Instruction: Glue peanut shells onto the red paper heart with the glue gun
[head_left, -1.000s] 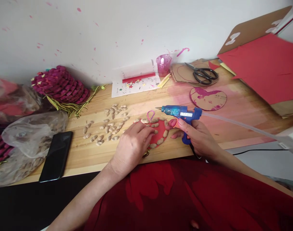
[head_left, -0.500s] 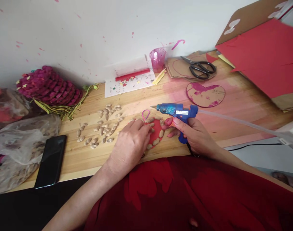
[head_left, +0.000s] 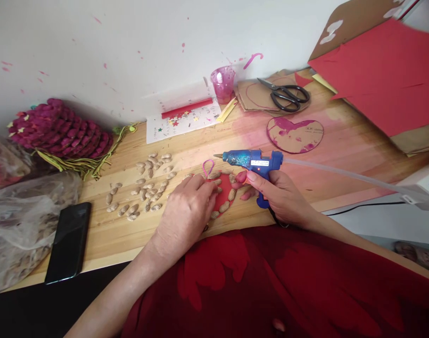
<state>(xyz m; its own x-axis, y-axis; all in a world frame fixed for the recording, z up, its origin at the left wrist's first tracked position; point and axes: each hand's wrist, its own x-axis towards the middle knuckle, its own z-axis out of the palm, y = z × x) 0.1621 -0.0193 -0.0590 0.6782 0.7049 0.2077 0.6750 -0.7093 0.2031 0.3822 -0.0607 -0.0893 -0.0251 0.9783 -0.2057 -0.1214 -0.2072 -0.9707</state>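
Observation:
My right hand point(head_left: 274, 190) grips a blue hot glue gun point(head_left: 251, 160), its nozzle pointing left and a clear glue stick trailing from the back. Over a red piece point(head_left: 224, 192) rimmed with unshelled peanuts, my left hand point(head_left: 188, 204) is curled, fingertips pressed down on its left side. Whatever those fingertips hold is hidden under the hand. A pink loop point(head_left: 208, 167) sticks out from the top edge of the red piece. Several loose peanuts point(head_left: 151, 191) lie to the left of my left hand.
A black phone point(head_left: 68, 241) and plastic bags point(head_left: 31, 211) lie at left, below a purple pinecone-like craft point(head_left: 65, 129). Behind are star-strewn paper point(head_left: 154, 134), a pink cup point(head_left: 223, 82), scissors point(head_left: 290, 98) and a cardboard heart point(head_left: 295, 136). Red sheets point(head_left: 379, 80) are at right.
The whole view has shifted slightly, so things appear a little further left. Both hands keep nearly the same pose, the left on the red piece and the right around the glue gun.

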